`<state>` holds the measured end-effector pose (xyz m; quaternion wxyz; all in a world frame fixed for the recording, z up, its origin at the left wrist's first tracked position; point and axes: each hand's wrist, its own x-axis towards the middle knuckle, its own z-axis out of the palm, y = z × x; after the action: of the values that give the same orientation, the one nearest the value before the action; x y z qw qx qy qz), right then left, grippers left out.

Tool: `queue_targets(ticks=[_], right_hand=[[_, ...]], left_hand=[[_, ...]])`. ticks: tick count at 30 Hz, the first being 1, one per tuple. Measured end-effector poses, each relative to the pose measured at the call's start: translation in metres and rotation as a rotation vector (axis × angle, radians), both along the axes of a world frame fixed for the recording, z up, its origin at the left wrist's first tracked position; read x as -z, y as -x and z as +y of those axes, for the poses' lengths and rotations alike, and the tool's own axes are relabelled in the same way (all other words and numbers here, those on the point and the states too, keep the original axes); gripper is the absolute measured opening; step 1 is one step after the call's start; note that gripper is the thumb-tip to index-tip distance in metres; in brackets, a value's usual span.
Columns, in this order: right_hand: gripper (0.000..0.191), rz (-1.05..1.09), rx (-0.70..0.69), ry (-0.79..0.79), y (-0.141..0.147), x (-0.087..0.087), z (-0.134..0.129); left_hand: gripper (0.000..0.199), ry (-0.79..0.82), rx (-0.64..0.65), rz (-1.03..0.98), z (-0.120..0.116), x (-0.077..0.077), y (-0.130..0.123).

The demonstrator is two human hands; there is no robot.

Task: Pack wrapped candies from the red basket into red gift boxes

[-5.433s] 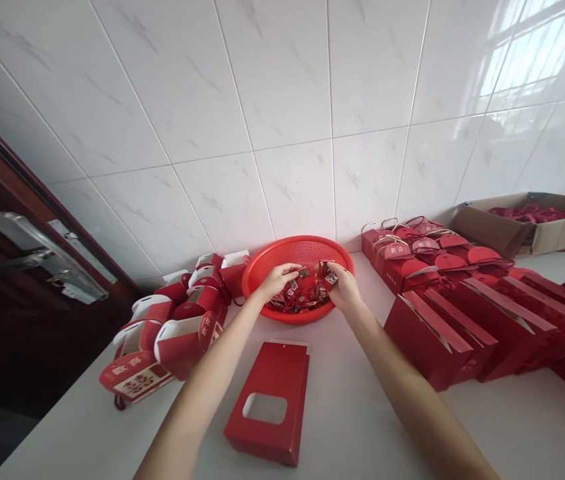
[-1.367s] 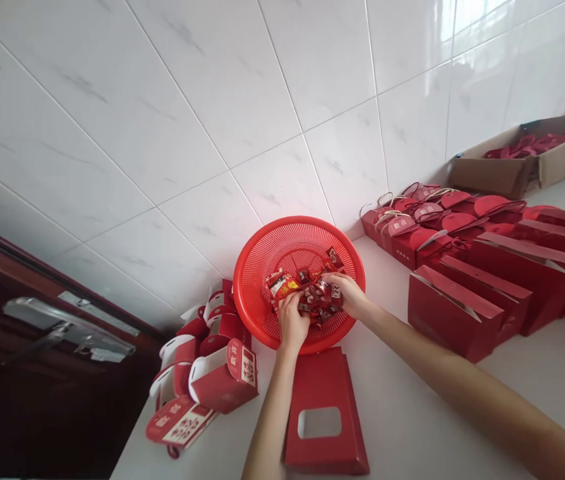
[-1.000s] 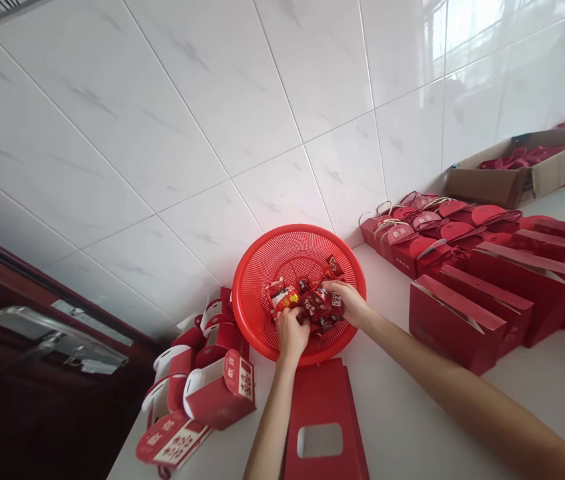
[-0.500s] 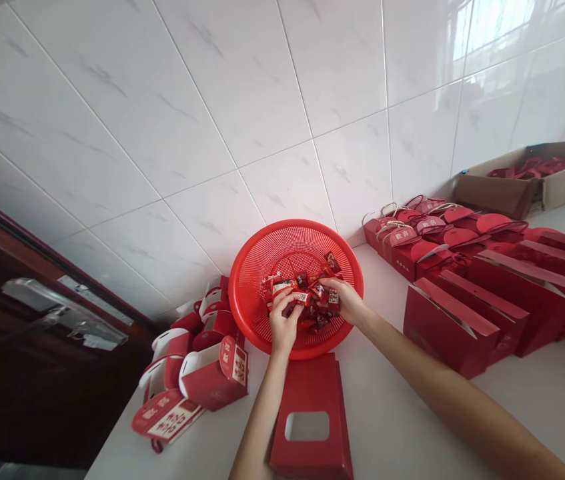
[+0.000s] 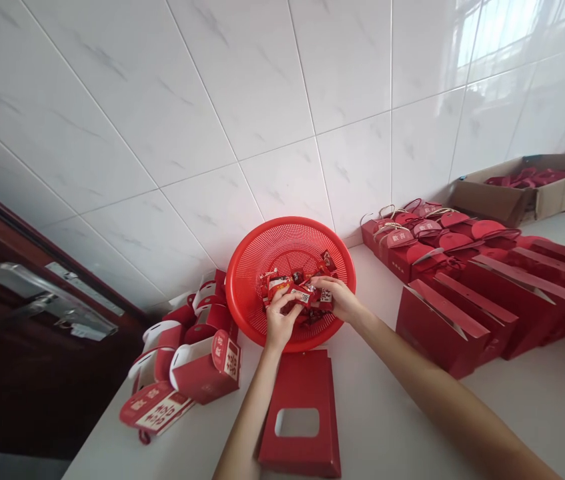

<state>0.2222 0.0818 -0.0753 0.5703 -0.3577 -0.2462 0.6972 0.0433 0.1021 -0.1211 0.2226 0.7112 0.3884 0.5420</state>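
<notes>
A round red plastic basket point(image 5: 242, 267) stands against the tiled wall with several red-wrapped candies point(image 5: 327, 260) in its bottom. Both of my hands are inside it, close together. My left hand point(image 5: 281, 320) is closed on a small red-wrapped candy point(image 5: 301, 296) with pale printing, pinched between thumb and fingers. My right hand point(image 5: 338, 297) is closed around wrapped candy too, its fingertips partly hidden among the pieces. In front of the basket, under my left forearm, lies a red box point(image 5: 302, 390) with a rounded cut-out window.
Small red gift boxes point(image 5: 207, 373) with open tops cluster on the left. Closed handled boxes point(image 5: 402, 247) and tall red bags point(image 5: 442, 327) fill the right. Behind them is a cardboard box point(image 5: 557, 193) of red ribbons. A dark door point(image 5: 22, 373) borders the table's left side.
The whole view has shifted slightly, so things appear a little further left. My hands remain in the basket, with the right hand's fingers nearer the left hand.
</notes>
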Motion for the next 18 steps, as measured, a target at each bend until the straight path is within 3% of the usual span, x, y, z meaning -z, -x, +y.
queue_targets(ticks=[5,10,14,18], right_hand=[[0.037,-0.023,-0.049,-0.011,0.001,0.005,0.0],[0.041,-0.041,-0.051,-0.007,0.002,0.008,-0.001],[0.039,-0.014,0.023,-0.016,0.004,0.008,0.001],[0.032,0.016,0.063,-0.012,0.004,0.006,0.002]], left_hand=[[0.014,0.046,0.056,0.022,0.0,0.0,0.0],[0.019,0.16,0.098,-0.069,-0.004,0.0,-0.002],[0.033,0.207,-0.035,-0.199,0.0,-0.001,0.006],[0.033,0.235,-0.14,-0.157,0.008,-0.002,0.016]])
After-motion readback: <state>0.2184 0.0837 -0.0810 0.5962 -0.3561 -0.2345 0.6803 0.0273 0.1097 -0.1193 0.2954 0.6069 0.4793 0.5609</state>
